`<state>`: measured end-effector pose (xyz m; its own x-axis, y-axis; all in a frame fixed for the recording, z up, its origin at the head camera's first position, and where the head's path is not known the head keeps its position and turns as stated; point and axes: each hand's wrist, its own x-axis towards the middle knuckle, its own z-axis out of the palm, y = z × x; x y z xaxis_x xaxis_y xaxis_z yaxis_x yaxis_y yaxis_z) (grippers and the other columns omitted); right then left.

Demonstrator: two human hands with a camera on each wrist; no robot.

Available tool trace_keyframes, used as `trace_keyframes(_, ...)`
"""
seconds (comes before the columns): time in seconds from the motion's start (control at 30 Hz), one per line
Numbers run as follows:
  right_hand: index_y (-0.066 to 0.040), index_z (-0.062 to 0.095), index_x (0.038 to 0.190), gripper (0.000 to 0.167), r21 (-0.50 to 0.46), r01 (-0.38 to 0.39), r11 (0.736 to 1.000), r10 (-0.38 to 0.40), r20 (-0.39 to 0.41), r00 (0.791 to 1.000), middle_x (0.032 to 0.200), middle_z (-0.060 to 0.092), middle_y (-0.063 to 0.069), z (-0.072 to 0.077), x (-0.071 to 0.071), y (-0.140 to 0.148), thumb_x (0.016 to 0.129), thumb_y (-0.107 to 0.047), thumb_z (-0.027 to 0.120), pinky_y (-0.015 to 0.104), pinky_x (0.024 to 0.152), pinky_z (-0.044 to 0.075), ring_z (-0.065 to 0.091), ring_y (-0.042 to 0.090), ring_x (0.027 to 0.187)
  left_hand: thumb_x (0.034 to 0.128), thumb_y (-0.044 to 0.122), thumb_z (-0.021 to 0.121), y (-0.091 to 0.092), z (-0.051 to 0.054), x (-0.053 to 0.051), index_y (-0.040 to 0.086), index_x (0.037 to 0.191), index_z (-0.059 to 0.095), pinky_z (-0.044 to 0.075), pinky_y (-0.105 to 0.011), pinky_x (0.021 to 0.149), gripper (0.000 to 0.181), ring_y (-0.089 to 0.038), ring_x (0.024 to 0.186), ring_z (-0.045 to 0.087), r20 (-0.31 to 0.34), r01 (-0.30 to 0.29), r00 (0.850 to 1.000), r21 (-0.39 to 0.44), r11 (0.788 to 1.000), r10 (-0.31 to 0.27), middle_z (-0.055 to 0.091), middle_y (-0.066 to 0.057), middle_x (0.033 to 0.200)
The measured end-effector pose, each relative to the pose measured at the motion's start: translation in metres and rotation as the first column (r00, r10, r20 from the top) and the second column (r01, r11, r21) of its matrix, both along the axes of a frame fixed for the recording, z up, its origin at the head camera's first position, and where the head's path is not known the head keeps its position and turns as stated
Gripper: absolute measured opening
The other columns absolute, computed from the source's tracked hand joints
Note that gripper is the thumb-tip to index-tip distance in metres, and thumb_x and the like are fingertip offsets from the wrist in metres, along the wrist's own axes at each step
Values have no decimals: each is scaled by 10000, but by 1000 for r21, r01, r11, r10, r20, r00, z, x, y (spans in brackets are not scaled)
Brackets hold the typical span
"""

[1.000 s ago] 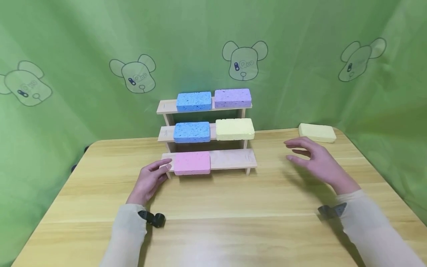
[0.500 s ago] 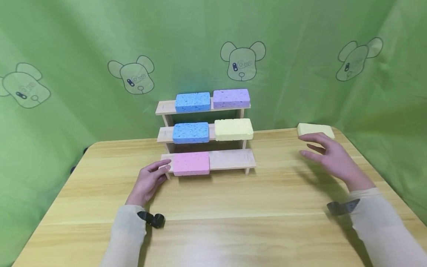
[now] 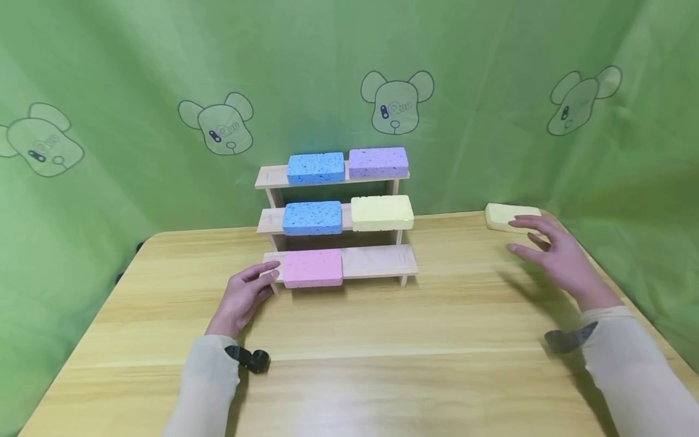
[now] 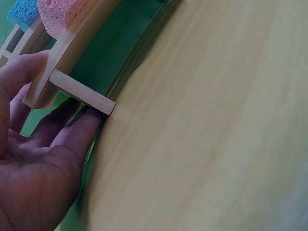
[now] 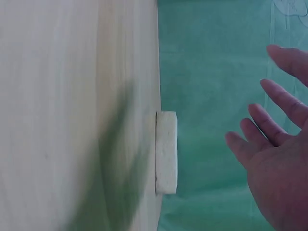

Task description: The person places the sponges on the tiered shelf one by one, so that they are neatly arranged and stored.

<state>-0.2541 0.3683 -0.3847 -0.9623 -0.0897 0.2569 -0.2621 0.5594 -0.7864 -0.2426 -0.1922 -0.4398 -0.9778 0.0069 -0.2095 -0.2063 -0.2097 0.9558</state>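
Note:
A three-tier wooden rack [image 3: 378, 261] holds several sponges. My left hand [image 3: 247, 297] grips the left end of its lowest shelf; in the left wrist view the thumb lies on the board and other fingers touch the leg [image 4: 83, 92]. A pink sponge [image 3: 312, 268] sits on that shelf, just right of the hand. My right hand [image 3: 562, 258] hovers over the table at the right with spread, slightly bent fingers, holding nothing. Behind it, a pale yellow sponge [image 3: 499, 217] lies at the table's back right, partly hidden by the fingers in the head view and apart from them in the right wrist view.
The middle shelf bears a blue sponge [image 3: 312, 218] and a yellow sponge [image 3: 381, 213]. On the top shelf are another blue sponge [image 3: 315, 169] and a purple sponge [image 3: 378, 162]. A green curtain [image 3: 464, 152] stands behind and beside the wooden table [image 3: 382, 364].
My right hand has moved to the right and slightly away from me, closer to the lone yellow sponge. My left hand has stayed on the rack.

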Motion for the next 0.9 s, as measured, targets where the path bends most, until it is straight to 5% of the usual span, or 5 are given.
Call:
trace_keyframes(0.17,-36,464,1432,568,-36,18,999,-17,21,1000,1487,298,108,0,-3,8,926,-138,702,190,1124,245,230,133,1394,924,32,670,-1,-1,0,-1,1244,654,499,-328,972,321,-202,1130,586,-3,-2,1000,-2,1000,2,450,-129,1426)
trace_keyframes(0.47,-99,339,1525,703,39,43,998,-47,100,994,1539,212,199,-1,-15,24,936,-243,696,211,1153,158,168,417,1423,923,24,667,-1,-2,0,3,1228,665,509,-323,959,305,-196,1115,595,-5,-7,1000,2,1000,7,463,-134,1415)
trace_keyframes(0.67,-113,254,1556,781,69,30,997,-39,141,989,1572,113,255,1,-26,36,937,-309,689,607,1143,92,110,551,1384,921,36,676,-2,-2,0,0,1241,658,507,-323,961,322,-197,1124,586,-4,-2,1000,-12,1000,2,458,-127,1418)
trace_keyframes(0.9,-106,168,1574,877,185,59,981,-92,174,980,1594,-9,260,1,-38,45,928,-428,666,797,1007,63,13,573,1383,931,65,676,-2,-3,-1,-6,1273,637,505,-309,959,352,-167,1117,584,-2,-1,1000,-48,999,1,468,-120,1421)
